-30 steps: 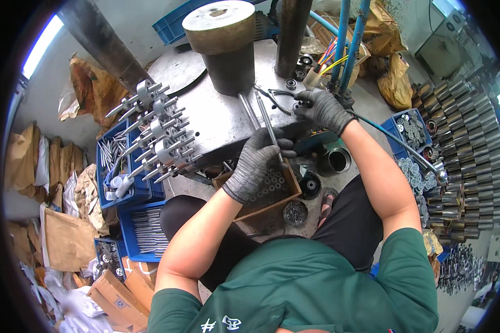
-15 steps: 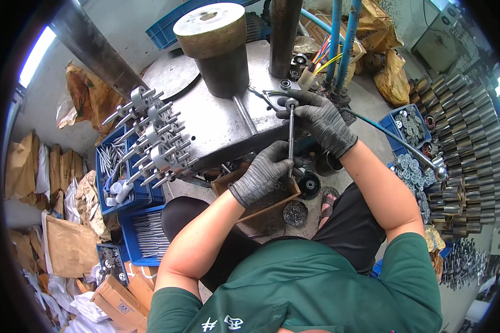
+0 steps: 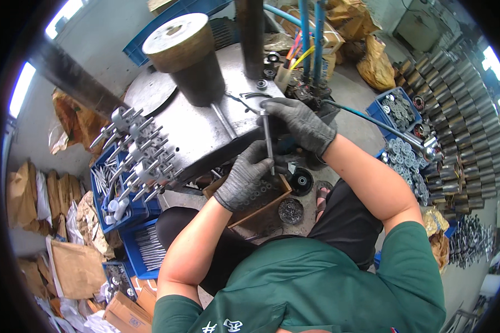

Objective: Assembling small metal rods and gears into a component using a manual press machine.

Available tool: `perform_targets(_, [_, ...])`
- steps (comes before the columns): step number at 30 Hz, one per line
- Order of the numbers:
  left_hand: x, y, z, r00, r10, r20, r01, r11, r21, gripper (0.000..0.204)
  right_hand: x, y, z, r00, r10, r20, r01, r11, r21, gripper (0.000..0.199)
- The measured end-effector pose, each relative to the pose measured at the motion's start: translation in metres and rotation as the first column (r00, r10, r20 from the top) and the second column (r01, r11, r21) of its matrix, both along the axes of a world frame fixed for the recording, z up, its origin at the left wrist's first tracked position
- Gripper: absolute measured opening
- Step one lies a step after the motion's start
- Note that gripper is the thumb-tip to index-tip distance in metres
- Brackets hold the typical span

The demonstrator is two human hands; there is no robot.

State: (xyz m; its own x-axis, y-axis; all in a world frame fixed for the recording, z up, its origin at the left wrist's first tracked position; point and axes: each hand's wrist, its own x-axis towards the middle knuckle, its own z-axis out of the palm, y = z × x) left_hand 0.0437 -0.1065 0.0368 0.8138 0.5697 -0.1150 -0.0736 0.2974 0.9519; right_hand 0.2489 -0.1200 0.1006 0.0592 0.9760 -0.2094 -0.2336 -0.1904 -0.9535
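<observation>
A slim metal shaft [image 3: 268, 139] stands nearly upright between my hands, in front of the machine table's near edge. My gloved left hand [image 3: 243, 175] is closed around its lower part, thumb and fingers pinching it. Close to the shaft's upper end, my gloved right hand [image 3: 303, 126] has its bent fingers on the end of a pair of pliers [image 3: 242, 102]. The pliers' slim, splayed arms lie over the metal table [image 3: 200, 130]. My right thumb and the exact grip are hidden. A small bearing [image 3: 261, 84] sits just beyond the pliers.
A thick metal column [image 3: 197, 75] rises from the table. Left stand a rack of shafts with round parts [image 3: 141, 152] and a blue crate of rods [image 3: 129, 244]. Below my hands is a box of small rings [image 3: 283, 191]. Stacked metal tubes [image 3: 461, 122] line the right.
My right fingers have left the ring at the shaft's top and reached onto the pliers, which have shifted slightly nearer. My left hand keeps holding the shaft. The view has turned a little.
</observation>
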Motion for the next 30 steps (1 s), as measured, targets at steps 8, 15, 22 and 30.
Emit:
perform_targets(8, [-0.003, 0.005, -0.015, 0.997, 0.07, -0.043, -0.056, 0.963, 0.263, 0.044, -0.008, 0.0, -0.009, 0.859, -0.164, 0.486, -0.03, 0.93, 0.366, 0.04])
perform_targets(15, [-0.001, -0.01, 0.007, 0.991, 0.132, -0.009, -0.128, 0.969, 0.211, 0.048, -0.018, 0.003, -0.019, 0.915, -0.17, 0.365, 0.025, 0.93, 0.368, 0.039])
perform_targets(22, [-0.008, 0.0, -0.02, 0.981, 0.191, 0.026, -0.189, 0.923, 0.334, 0.043, -0.036, -0.007, -0.025, 0.999, -0.043, -0.024, 0.049, 0.935, 0.351, 0.03])
perform_targets(30, [-0.014, 0.0, -0.048, 0.968, 0.246, 0.043, -0.244, 0.894, 0.374, 0.047, -0.033, -0.037, -0.008, 0.767, -0.326, 0.553, 0.003, 0.863, 0.506, 0.035])
